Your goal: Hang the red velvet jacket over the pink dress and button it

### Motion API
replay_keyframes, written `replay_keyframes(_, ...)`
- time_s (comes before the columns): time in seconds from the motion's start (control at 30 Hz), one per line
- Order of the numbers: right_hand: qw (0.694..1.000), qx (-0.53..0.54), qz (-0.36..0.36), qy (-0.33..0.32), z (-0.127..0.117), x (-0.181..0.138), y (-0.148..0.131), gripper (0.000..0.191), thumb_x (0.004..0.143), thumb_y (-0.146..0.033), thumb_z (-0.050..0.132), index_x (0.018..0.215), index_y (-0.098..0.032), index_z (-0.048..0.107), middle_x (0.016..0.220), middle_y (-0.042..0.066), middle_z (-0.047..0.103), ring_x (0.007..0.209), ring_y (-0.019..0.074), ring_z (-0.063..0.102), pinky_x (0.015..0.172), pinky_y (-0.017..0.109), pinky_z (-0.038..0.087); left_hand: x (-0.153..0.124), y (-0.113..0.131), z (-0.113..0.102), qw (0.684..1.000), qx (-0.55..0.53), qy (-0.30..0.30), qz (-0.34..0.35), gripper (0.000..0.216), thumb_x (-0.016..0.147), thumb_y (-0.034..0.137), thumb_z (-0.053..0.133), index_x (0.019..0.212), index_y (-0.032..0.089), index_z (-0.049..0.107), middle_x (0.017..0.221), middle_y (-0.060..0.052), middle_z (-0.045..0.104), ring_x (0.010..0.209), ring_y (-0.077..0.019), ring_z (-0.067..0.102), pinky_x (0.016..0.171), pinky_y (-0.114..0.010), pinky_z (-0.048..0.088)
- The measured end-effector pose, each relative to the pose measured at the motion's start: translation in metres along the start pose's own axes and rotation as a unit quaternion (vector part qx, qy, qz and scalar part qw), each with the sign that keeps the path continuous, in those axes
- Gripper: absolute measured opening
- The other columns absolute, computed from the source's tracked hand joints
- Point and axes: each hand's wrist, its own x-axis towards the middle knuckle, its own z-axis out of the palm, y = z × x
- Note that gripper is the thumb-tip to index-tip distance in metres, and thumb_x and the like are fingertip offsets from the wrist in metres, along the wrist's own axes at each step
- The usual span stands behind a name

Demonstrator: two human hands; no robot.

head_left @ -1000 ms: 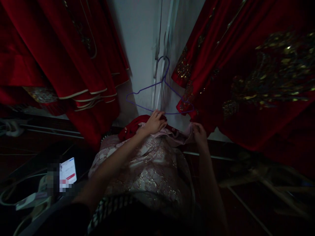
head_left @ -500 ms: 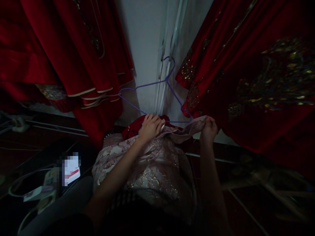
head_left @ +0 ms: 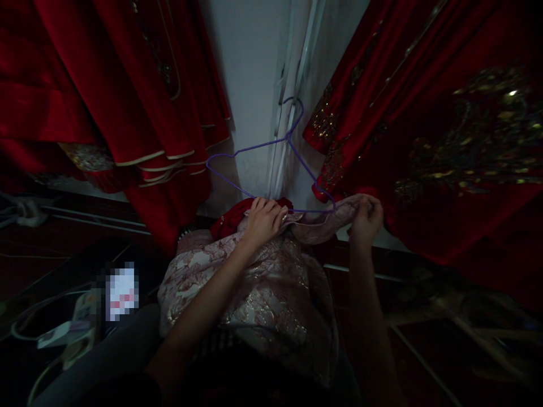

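Observation:
A pale pink brocade garment (head_left: pixel 190 277) with metallic thread lies across my lap. My left hand (head_left: pixel 266 219) is closed over its upper edge and over the bottom bar of a purple wire hanger (head_left: pixel 289 137), whose hook points away from me. To the right, my right hand (head_left: pixel 368 219) pinches the end of a strip of the same pink fabric, pulled out sideways. The hanger's right corner lies against this strip. Red cloth (head_left: pixel 231 219) shows beside my left hand, partly under the pink garment.
Red garments with gold sequins hang at left (head_left: pixel 85 73) and right (head_left: pixel 424 113). A white cabinet (head_left: pixel 250 73) stands ahead. At lower left are a lit phone (head_left: pixel 122 294), its screen blurred out, and a power strip (head_left: pixel 80 333) with cables. The room is dim.
My right hand has moved slightly right, drawing the fabric strip out further. The hanger and my left hand have shifted slightly right too.

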Motion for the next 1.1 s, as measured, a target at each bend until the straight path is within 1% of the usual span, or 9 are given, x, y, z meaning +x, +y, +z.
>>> replay_keyframes(0.23,0.995,-0.051,-0.068,-0.047,0.010,0.011,-0.028,0.026,0.089,-0.038,0.045,0.093,-0.017,0.059,0.092,0.006,0.064,0.088,0.0174,0.061,0.086,0.034,0.046,0.001,-0.001,0.004,1.000,0.002,0.004,0.000,0.030,0.095,0.035,0.040,0.092,0.020,0.066,0.091,-0.006,0.063,0.093,-0.0211,0.048,0.095,-0.040,0.035)
replay_keyframes(0.33,0.995,-0.071,-0.075,-0.007,0.004,0.015,-0.029,0.025,0.090,-0.037,0.044,0.094,-0.017,0.058,0.094,0.007,0.063,0.091,0.0184,0.060,0.089,0.036,0.045,0.002,0.000,0.004,1.000,-0.001,0.003,0.001,0.031,0.096,0.035,0.040,0.091,0.020,0.066,0.090,-0.006,0.062,0.091,-0.0206,0.048,0.094,-0.039,0.036)
replay_keyframes(0.5,0.992,-0.091,-0.056,0.067,-0.020,0.020,-0.009,0.021,0.088,-0.035,0.045,0.090,-0.018,0.058,0.094,0.006,0.062,0.093,0.0191,0.059,0.092,0.038,0.044,0.000,-0.002,-0.001,1.000,0.000,0.002,0.009,0.032,0.096,0.035,0.039,0.090,0.020,0.066,0.089,-0.007,0.062,0.092,-0.0212,0.049,0.095,-0.040,0.036)
replay_keyframes(0.6,0.990,-0.079,-0.064,0.097,-0.024,0.018,-0.007,0.022,0.088,-0.034,0.045,0.090,-0.017,0.058,0.093,0.006,0.062,0.092,0.0188,0.058,0.092,0.036,0.044,0.000,-0.002,0.001,1.000,0.002,0.007,0.009,0.032,0.096,0.036,0.039,0.089,0.019,0.066,0.089,-0.007,0.063,0.092,-0.0214,0.049,0.094,-0.040,0.035)
replay_keyframes(0.67,0.992,-0.073,-0.078,0.072,-0.018,0.015,-0.015,0.023,0.089,-0.034,0.045,0.093,-0.016,0.059,0.093,0.006,0.062,0.091,0.0183,0.059,0.090,0.035,0.044,0.002,-0.001,0.005,1.000,-0.004,0.007,0.005,0.032,0.096,0.036,0.039,0.091,0.020,0.067,0.090,-0.007,0.063,0.092,-0.0213,0.049,0.094,-0.040,0.036)
replay_keyframes(0.77,0.990,-0.086,-0.108,-0.020,-0.001,0.013,-0.037,0.024,0.091,-0.035,0.044,0.097,-0.017,0.059,0.095,0.006,0.063,0.090,0.0174,0.059,0.087,0.033,0.045,0.008,0.004,0.012,0.999,-0.039,0.000,-0.001,0.034,0.096,0.038,0.039,0.090,0.020,0.067,0.090,-0.006,0.064,0.091,-0.0204,0.050,0.091,-0.039,0.037)
replay_keyframes(0.9,0.972,-0.133,-0.159,-0.115,0.018,0.028,-0.057,0.022,0.091,-0.031,0.043,0.096,-0.018,0.060,0.096,0.006,0.064,0.092,0.0170,0.058,0.088,0.032,0.043,0.023,0.008,0.015,0.992,-0.121,-0.016,-0.004,0.037,0.097,0.038,0.037,0.087,0.019,0.067,0.088,-0.005,0.067,0.089,-0.0177,0.056,0.091,-0.036,0.040)
replay_keyframes(0.97,0.966,-0.164,-0.168,-0.107,0.018,0.043,-0.057,0.021,0.090,-0.027,0.043,0.095,-0.017,0.060,0.097,0.008,0.065,0.092,0.0171,0.057,0.088,0.031,0.042,0.031,0.009,0.014,0.987,-0.156,-0.039,0.008,0.039,0.098,0.037,0.035,0.084,0.018,0.066,0.086,-0.004,0.068,0.086,-0.0161,0.058,0.095,-0.035,0.039)
replay_keyframes(1.1,0.970,-0.190,-0.144,-0.051,0.010,0.073,-0.049,0.021,0.088,-0.022,0.043,0.097,-0.013,0.060,0.097,0.011,0.065,0.088,0.0168,0.057,0.084,0.029,0.042,0.038,0.013,0.009,0.977,-0.193,-0.081,0.029,0.038,0.098,0.036,0.033,0.082,0.020,0.064,0.085,-0.001,0.069,0.082,-0.0141,0.060,0.101,-0.034,0.037)
